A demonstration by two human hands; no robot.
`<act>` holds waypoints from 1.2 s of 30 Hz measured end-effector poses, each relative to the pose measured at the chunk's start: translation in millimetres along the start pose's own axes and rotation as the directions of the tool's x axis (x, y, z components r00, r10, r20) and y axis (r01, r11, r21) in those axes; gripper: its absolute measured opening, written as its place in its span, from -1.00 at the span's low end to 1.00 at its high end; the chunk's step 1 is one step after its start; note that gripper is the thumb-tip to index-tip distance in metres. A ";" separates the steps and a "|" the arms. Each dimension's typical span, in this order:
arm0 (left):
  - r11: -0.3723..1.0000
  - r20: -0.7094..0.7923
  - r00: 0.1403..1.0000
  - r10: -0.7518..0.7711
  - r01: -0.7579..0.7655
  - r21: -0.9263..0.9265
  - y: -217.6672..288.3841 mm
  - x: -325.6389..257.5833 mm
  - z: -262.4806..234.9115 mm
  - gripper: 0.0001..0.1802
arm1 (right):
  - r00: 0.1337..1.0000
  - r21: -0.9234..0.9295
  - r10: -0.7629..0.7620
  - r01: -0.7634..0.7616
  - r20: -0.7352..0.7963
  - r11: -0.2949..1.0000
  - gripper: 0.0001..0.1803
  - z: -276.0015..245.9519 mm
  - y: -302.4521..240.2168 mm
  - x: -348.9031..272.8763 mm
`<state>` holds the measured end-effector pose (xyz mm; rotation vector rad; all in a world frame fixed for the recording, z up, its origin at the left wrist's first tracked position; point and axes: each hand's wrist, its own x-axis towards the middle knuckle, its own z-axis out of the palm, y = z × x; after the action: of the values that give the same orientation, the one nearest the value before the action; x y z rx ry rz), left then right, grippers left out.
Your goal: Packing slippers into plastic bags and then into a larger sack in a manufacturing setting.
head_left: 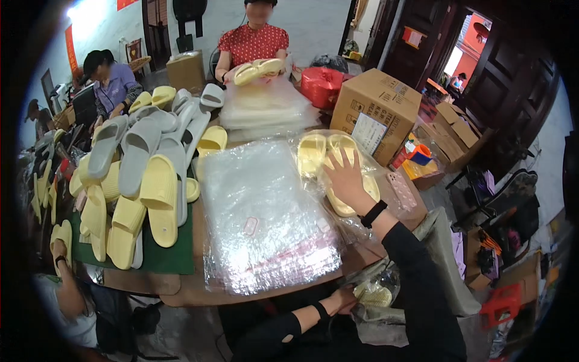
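Observation:
My right hand lies flat with fingers spread on a pair of yellow slippers in a clear bag at the right side of the table. A second bagged yellow pair sits just beyond it. My left hand is low at the table's front edge, below the tabletop, beside a yellow slipper in a sack; its grip is not clear. A stack of clear plastic bags covers the table in front of me.
A heap of yellow and grey slippers fills the left side on a green mat. Across the table a person in red holds yellow slippers over another bag stack. A cardboard box stands at the right.

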<state>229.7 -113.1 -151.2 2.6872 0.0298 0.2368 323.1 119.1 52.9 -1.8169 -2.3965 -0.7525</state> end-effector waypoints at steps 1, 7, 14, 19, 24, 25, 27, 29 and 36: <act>1.000 0.003 1.000 -0.014 0.014 0.011 6.7 -4.4 -16.8 -0.42 | 0.997 -0.034 0.008 -0.005 0.082 0.999 -0.51 9.5 2.7 7.5; 0.995 -0.156 0.985 0.075 -0.063 0.081 5.5 -20.6 -17.3 -0.51 | 0.944 0.415 0.329 -0.314 0.037 0.854 -0.85 -44.2 43.5 16.5; 0.998 -0.321 0.945 0.054 -0.037 0.060 -27.0 -7.4 83.8 -0.74 | 0.974 0.024 0.198 -0.202 0.107 0.979 -0.36 -40.3 3.0 -90.7; 1.000 -0.038 0.999 0.005 -0.004 0.017 -4.3 -11.4 -0.6 -0.70 | 0.860 0.428 0.164 -0.396 0.484 0.813 0.07 5.9 -8.4 -135.0; 0.998 -0.144 0.989 0.019 -0.011 0.055 -8.4 -14.0 17.2 -0.77 | 0.916 0.306 0.131 -0.258 0.379 0.917 -0.16 22.1 -3.4 -120.8; 0.998 -0.144 0.989 0.021 -0.013 0.056 -5.2 -11.2 14.5 -0.77 | 0.919 0.263 0.101 -0.213 0.382 0.941 -0.28 23.1 -0.2 -116.8; 0.987 0.113 0.992 -0.064 0.046 0.155 2.1 -5.4 6.7 -0.85 | 0.934 0.248 0.127 -0.217 0.334 0.944 -0.57 23.5 11.6 -118.2; 0.971 -0.034 0.999 0.041 -0.032 0.235 -3.9 -10.8 17.1 -0.90 | 0.976 0.311 0.114 -0.168 0.185 0.936 -0.62 28.3 30.4 -118.9; 0.886 -0.440 0.872 -0.214 -0.017 -0.464 -3.1 -4.1 104.9 -0.65 | 0.644 0.943 0.701 0.101 -0.305 0.317 -0.62 -99.5 78.9 -132.4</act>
<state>243.6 -155.2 -246.4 2.0895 0.2377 0.7755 411.6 -23.8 126.3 -1.0905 -1.2686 0.0804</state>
